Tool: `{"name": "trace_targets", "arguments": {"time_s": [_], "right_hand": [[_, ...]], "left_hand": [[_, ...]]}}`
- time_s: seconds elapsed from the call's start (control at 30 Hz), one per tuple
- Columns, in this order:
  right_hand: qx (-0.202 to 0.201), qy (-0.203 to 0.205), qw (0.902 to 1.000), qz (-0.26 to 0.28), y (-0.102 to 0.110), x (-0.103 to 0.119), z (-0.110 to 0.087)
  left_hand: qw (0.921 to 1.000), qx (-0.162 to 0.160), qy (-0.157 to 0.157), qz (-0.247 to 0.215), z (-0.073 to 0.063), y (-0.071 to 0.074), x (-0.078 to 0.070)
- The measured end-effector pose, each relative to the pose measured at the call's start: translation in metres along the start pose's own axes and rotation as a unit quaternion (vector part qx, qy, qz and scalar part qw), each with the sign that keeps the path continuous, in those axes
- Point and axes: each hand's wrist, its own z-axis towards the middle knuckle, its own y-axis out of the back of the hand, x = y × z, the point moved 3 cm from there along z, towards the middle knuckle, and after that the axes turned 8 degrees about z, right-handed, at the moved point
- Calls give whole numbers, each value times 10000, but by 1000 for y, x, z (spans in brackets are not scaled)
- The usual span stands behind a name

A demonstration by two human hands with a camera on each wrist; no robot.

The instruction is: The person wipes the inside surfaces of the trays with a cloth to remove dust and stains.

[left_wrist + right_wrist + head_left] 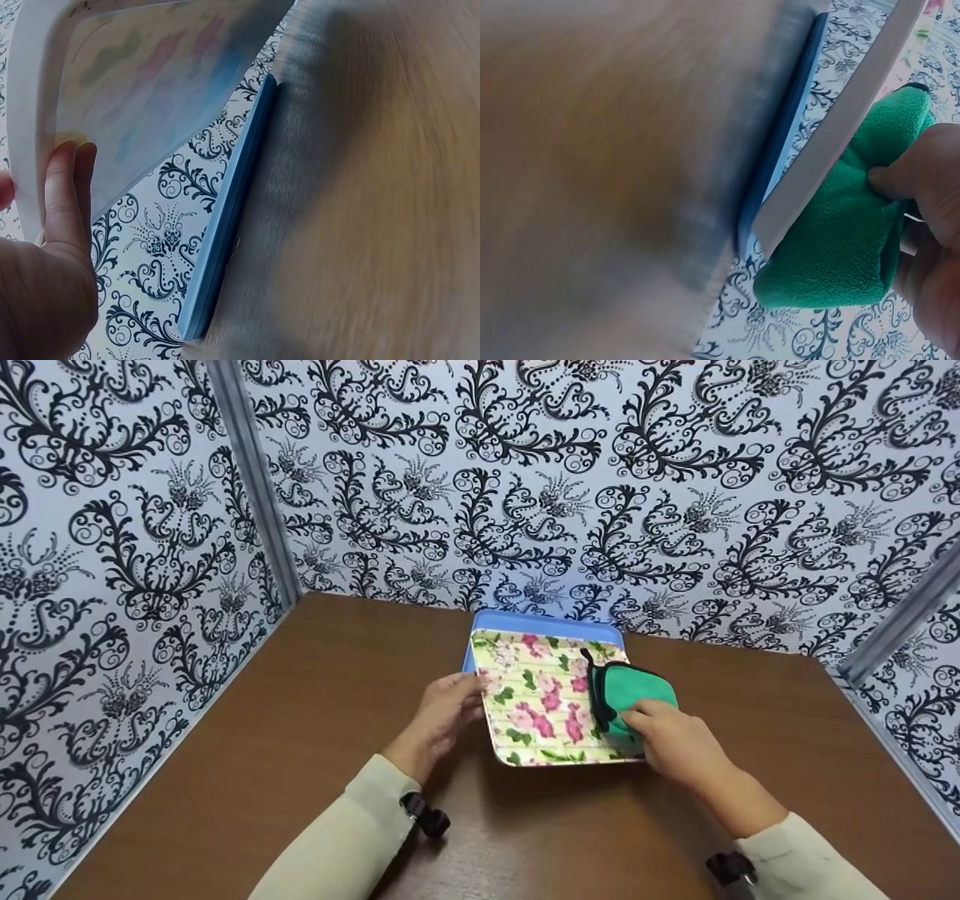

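A floral tray point(536, 697) with pink blossoms and green leaves is held tilted above the table. My left hand point(445, 709) grips its left rim, and in the left wrist view the fingers point(64, 195) lie against its pale underside. My right hand point(679, 742) pinches a folded green cloth point(637, 694) with black edging. The cloth overlaps the right part of the tray's patterned face; in the right wrist view the fluffy green cloth point(840, 232) lies along the tray's edge point(840, 127).
A blue tray point(547, 622) lies on the brown wooden table point(360, 682) behind the floral tray, near the back wall. Walls with a black scroll pattern point(517, 495) enclose the table at the back and on both sides.
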Motion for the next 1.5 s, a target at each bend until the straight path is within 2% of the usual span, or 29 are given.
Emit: {"name": "trace_targets", "arguments": {"time_s": [0.2,0.4,0.8,1.07,1.3,1.5], "right_hand": [[-67,44,9999,129,3,10,15],[35,97,9999,81,1,17,30],[269,-96,9995,133,-8,27,57],[117,93,9999,78,-11,43,75],[250,-18,9996,133,-13,58,92],[216,154,9994,244,-13,72,101]], "left_hand": [[9999,95,-80,-86,0,-1,0],[10000,53,-53,-63,0,-1,0],[10000,9,5,50,-1,0,1],[10000,13,56,-3,-1,-1,1],[10000,36,84,28,-1,-1,1],[9998,24,157,106,-2,-1,1]]}}
